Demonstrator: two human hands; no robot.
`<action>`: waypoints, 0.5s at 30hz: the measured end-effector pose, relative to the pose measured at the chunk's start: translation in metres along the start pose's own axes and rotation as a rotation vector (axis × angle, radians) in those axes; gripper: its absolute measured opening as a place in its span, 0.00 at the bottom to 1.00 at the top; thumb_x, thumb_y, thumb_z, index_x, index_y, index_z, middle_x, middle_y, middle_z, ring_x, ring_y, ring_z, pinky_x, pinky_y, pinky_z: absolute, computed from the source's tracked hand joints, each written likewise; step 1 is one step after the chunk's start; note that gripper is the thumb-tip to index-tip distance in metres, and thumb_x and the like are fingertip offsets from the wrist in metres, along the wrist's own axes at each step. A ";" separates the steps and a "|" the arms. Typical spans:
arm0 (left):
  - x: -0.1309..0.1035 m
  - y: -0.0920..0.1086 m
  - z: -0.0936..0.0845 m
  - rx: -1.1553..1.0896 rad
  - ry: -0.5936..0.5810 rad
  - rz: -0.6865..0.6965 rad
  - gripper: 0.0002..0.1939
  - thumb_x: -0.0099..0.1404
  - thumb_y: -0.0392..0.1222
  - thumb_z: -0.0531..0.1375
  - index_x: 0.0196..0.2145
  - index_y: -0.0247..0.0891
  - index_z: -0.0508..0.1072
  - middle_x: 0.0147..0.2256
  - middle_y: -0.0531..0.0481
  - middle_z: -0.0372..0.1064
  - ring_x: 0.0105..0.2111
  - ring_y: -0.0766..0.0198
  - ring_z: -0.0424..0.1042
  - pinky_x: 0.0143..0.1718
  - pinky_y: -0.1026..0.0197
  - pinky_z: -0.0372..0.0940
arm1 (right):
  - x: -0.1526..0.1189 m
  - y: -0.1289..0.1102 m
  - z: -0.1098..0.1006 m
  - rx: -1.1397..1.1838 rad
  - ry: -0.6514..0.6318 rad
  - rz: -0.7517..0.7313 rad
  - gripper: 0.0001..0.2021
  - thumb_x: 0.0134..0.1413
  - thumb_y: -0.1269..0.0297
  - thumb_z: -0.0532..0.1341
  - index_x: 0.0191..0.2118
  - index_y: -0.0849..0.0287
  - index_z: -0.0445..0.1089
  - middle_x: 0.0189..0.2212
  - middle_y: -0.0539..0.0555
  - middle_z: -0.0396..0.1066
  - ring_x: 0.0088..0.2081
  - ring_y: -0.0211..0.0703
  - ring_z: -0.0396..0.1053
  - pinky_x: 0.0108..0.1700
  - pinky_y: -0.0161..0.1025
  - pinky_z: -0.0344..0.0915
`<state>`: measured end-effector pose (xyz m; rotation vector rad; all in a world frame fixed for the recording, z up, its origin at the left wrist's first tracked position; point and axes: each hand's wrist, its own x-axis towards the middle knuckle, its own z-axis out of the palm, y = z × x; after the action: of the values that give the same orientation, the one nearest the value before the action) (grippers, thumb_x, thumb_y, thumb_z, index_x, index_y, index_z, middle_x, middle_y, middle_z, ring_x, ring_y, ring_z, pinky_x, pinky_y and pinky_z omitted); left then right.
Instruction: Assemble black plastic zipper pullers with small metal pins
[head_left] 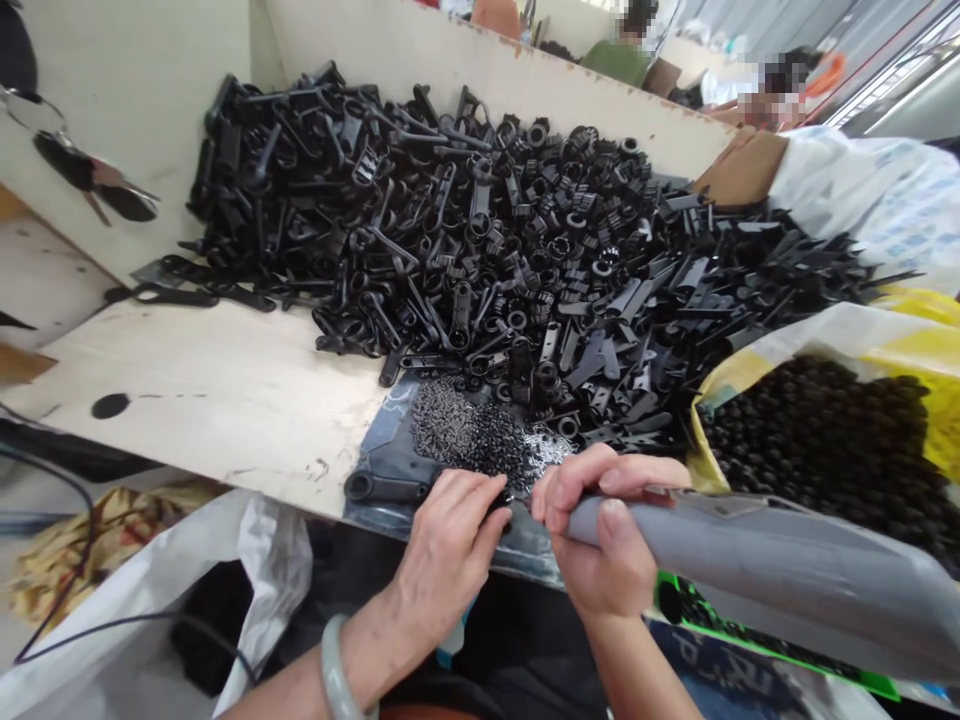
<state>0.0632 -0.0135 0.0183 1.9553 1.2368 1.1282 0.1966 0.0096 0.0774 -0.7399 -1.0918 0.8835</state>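
My left hand [446, 530] rests at the table's front edge, its thumb and fingers pinching a small black plastic part [504, 500], mostly hidden. A long black piece with a round ring end [386, 488] runs up to the same fingers; whether the two are one part I cannot tell. My right hand [607, 575] is wrapped round a grey power screwdriver [795, 560] lying almost level, its nose pointing at the left fingertips. Just beyond the hands, on a dark mat [386, 440], sit brown-grey small parts [442, 420], small black parts [495, 445] and silvery screws [546, 447].
A wide heap of black plastic parts [450, 220] fills the table's back, against a pale board [450, 50]. At right stands a yellow-white bag [795, 335] of black pieces. White sacking [262, 540] hangs at front left. Keys [97, 170] dangle at left. Other people sit beyond the board.
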 end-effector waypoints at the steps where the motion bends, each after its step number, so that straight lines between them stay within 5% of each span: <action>1: 0.001 0.000 0.000 -0.002 0.005 0.002 0.11 0.73 0.33 0.59 0.52 0.35 0.74 0.41 0.43 0.77 0.42 0.56 0.73 0.45 0.51 0.72 | -0.001 0.002 0.000 -0.010 -0.011 0.002 0.07 0.64 0.61 0.64 0.41 0.49 0.64 0.26 0.43 0.68 0.19 0.36 0.61 0.23 0.37 0.67; 15: 0.007 -0.002 0.000 -0.014 0.001 0.071 0.06 0.73 0.32 0.58 0.41 0.34 0.77 0.34 0.45 0.78 0.34 0.58 0.75 0.37 0.56 0.73 | 0.000 -0.003 0.002 0.009 -0.015 0.021 0.07 0.63 0.61 0.65 0.40 0.50 0.65 0.25 0.44 0.69 0.19 0.37 0.62 0.22 0.38 0.66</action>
<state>0.0633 -0.0062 0.0190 2.0025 1.1650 1.1697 0.1957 0.0083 0.0803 -0.7392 -1.0939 0.9122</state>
